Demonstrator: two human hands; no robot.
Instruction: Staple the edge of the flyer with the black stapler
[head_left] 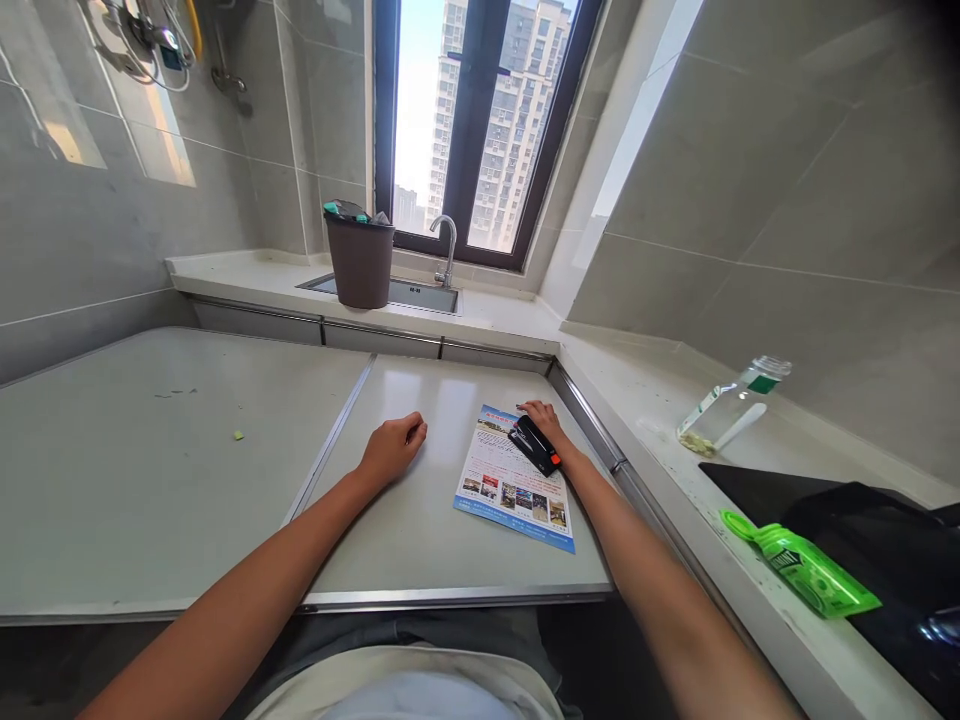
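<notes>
My left hand [395, 447] rests on the pale table with its fingers curled into a loose fist; nothing shows in it. To its right lies a printed flyer [487, 482] with blue borders and small photos along the bottom. A black stapler [534, 446] with an orange-red piece at its near end sits on the flyer's upper right. Just beyond the stapler, my right hand [546, 420] lies at the flyer's top right corner, fingers stretched to the left. The stapler partly overlaps this hand in view. A tiny dark bit shows at its fingertips, too small to name.
A metal strip [330, 437] divides the table [187, 520]. Raised counters border it behind and right. A brown bin [361, 262] stands by the sink [420, 295] and faucet [448, 250]. On the right are a glass jar [731, 410], a green pouch [814, 570] and a black bag [862, 525].
</notes>
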